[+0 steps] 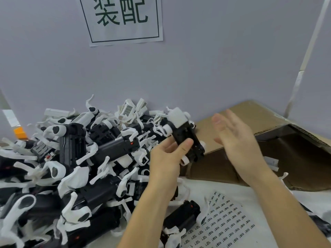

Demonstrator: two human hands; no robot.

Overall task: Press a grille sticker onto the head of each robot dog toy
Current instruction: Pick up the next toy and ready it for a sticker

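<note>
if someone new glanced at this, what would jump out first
First, the big heap of black-and-white robot dog toys filling the left side against the wall. Next, the left hand at centre, its grip on one robot dog toy raised above the heap, with the open right hand beside it. A sticker sheet lies lower right, and a printed sign hangs on the wall.

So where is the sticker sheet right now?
In the head view, the sticker sheet lies flat at the lower right, under the right forearm, in front of the cardboard box.
</note>
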